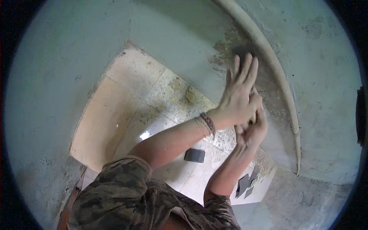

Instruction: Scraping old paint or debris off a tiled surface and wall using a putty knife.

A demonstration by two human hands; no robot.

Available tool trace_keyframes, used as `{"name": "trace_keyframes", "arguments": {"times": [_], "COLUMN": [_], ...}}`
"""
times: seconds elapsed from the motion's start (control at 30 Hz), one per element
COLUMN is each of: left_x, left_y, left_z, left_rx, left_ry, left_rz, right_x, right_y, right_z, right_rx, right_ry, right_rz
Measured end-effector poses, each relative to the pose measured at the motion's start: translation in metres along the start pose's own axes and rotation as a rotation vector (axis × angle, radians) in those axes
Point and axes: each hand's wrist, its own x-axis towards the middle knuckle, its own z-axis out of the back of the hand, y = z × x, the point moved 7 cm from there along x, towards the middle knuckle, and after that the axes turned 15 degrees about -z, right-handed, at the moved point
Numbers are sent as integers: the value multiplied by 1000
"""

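Observation:
My left hand (240,94) is raised over the far edge of a stained, pale slab (126,73). Its back faces me and its fingers stretch out and apart, with nothing seen in them. Against its thumb side, slightly lower and to the right, rests my right hand (253,132), palm partly toward me. The right fingers look curled and are partly covered by the left hand; whatever they may hold is hidden. Under my forearms a small dark rectangular block (194,155) lies on the slab. A braided bracelet (207,123) circles my left wrist.
Several flat dark pieces (243,184) lie at the slab's right end. A pale curved pipe (281,78) runs along the worn green wall (322,76) beyond my hands. A dark object (360,117) shows at the right rim. White tiles (89,177) appear below the slab's left corner.

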Motion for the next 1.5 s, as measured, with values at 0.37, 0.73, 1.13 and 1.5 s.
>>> {"name": "trace_keyframes", "arguments": {"times": [0.37, 0.73, 1.13, 1.5], "left_x": [0, 23, 33, 34], "left_y": [17, 20, 33, 59], "left_z": [5, 48, 71, 98], "left_rx": [-37, -1, 38, 254], "left_ry": [12, -120, -107, -114], "left_rz": [19, -13, -40, -18], "right_x": [7, 10, 16, 33], "right_y": [-4, 0, -5, -21], "right_z": [4, -47, -71, -113], "right_rx": [-84, -81, -67, -215], "right_ry": [65, 114, 171, 210], "right_rz": [-43, -107, -67, -19]}}
